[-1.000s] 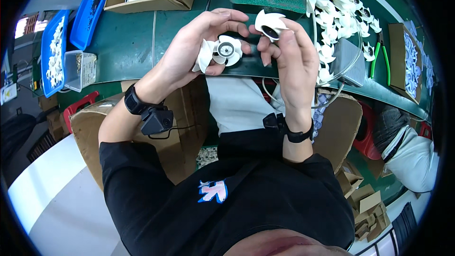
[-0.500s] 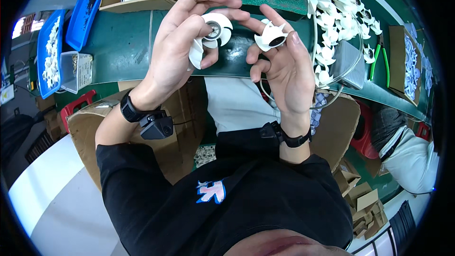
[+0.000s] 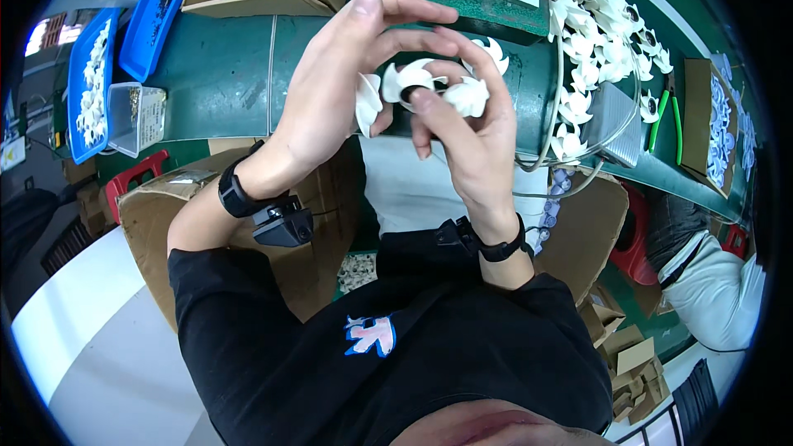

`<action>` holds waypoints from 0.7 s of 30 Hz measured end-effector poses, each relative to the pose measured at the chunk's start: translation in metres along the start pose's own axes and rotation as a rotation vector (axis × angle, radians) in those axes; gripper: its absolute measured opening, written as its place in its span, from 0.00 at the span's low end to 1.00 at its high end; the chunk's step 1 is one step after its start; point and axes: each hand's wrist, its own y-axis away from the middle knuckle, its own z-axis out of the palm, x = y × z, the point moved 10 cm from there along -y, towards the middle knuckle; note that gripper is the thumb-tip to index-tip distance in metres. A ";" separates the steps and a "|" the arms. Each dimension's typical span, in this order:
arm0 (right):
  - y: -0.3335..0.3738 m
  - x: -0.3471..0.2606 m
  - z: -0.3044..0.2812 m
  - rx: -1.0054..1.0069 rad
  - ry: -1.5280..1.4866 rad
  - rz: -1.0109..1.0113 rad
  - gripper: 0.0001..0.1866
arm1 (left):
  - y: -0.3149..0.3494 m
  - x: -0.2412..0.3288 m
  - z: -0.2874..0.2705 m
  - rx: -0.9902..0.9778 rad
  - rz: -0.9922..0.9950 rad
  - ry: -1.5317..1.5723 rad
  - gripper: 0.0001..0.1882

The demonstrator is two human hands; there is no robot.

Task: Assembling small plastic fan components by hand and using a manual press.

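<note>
My left hand [image 3: 326, 87] is curled, with a white bladed fan wheel [image 3: 368, 103] tucked against its palm. Close beside it my right hand [image 3: 479, 136] presses its thumb to the dark centre of another white fan wheel [image 3: 406, 78]. A further white fan wheel [image 3: 467, 97] rests inside the same right hand, against the fingers. Past the right fingers shows one more white fan wheel [image 3: 493, 54], partly hidden; whether it touches the hand I cannot tell. The fingertips of both hands nearly meet above the green bench [image 3: 223, 74].
Beyond my hands stands a green metal fixture [image 3: 487, 8] with a brass post. White fan wheels [image 3: 586, 41] are heaped at right, near a grey pedal-like box [image 3: 615, 120], a cable and green-handled pliers [image 3: 665, 120]. At left are a cardboard box [image 3: 256, 4], blue trays [image 3: 157, 21] and a clear tub [image 3: 136, 120].
My right hand has moved left toward my left hand and turned. Its thumb now lies on the fan wheel that my left fingers pinched before. My left thumb has lifted away.
</note>
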 end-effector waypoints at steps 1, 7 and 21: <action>0.001 -0.009 -0.005 0.060 -0.022 -0.030 0.30 | 0.000 -0.009 -0.006 0.055 -0.108 0.153 0.30; 0.020 -0.107 0.017 0.093 0.496 -0.500 0.24 | 0.006 -0.042 -0.017 0.141 -0.383 0.457 0.31; -0.014 -0.116 0.076 -0.092 1.165 -0.849 0.13 | 0.003 -0.041 -0.001 0.000 -0.358 0.435 0.18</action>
